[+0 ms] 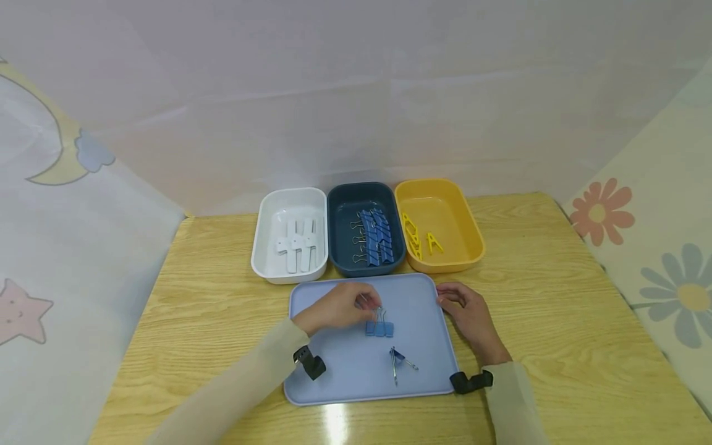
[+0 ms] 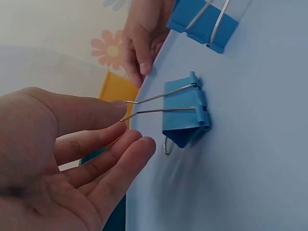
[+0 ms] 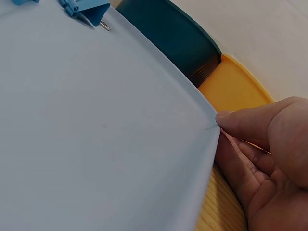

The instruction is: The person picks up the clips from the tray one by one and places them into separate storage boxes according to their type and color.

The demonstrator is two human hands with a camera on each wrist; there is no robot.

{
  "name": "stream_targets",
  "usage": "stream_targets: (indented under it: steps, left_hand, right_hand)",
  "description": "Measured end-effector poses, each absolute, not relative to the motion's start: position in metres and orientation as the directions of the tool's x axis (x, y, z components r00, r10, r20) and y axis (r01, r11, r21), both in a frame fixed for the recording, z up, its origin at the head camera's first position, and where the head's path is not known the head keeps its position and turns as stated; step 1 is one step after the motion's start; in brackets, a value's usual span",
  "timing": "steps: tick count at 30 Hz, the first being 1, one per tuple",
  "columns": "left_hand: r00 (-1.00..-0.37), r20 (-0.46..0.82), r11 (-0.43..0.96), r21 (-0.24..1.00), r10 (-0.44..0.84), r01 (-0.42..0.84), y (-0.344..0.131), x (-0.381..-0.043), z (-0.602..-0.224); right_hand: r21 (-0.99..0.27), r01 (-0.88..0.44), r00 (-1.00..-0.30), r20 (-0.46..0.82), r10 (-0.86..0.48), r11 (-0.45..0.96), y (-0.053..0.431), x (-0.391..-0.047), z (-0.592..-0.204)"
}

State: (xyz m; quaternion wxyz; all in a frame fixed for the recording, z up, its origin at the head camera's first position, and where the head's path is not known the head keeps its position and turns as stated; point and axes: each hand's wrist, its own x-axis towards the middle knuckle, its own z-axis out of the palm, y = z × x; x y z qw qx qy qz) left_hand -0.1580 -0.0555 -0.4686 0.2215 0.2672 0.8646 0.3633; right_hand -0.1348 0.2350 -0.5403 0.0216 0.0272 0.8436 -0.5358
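My left hand (image 1: 346, 305) pinches one wire handle of a blue binder clip (image 1: 379, 329) between thumb and fingertip. In the left wrist view that binder clip (image 2: 180, 108) is at the pale blue tray (image 1: 334, 371), its other handle partly hidden beneath. Whether it touches the tray I cannot tell. Nearer the tray's front lies a second blue binder clip (image 1: 398, 356), its handles spread apart. At the tray's far right corner my right hand (image 1: 471, 316) holds the rim, the thumb (image 3: 236, 122) on top and the fingers along the outer side.
Behind the tray stand three bins side by side: a white bin (image 1: 261, 247) with white pieces, a dark blue bin (image 1: 347, 196) with several binder clips, and a yellow bin (image 1: 464, 216) with several yellow clothespins. All rest on a wooden table (image 1: 222, 278) before a pale wall.
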Motion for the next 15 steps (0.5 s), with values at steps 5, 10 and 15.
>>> stream_targets:
  steps: [5,10,15]
  left_hand:
    - [-0.724,-0.152,0.570,0.730,0.673,0.376,-0.052,-0.163,-0.466]
    - [-0.689,-0.131,0.543,0.725,0.712,0.423,-0.048,-0.167,-0.463]
    - [-0.653,-0.139,0.519,0.735,0.745,0.436,-0.043,-0.169,-0.461]
  right_hand:
    - [-0.908,0.036,-0.999,-0.035,0.009,0.418,0.236,-0.134,-0.538]
    - [-0.920,0.019,-1.000,-0.021,-0.002,0.391,0.235,-0.133,-0.535]
    - [-0.923,0.024,-1.000,-0.026,-0.002,0.385,0.236,-0.133,-0.537]
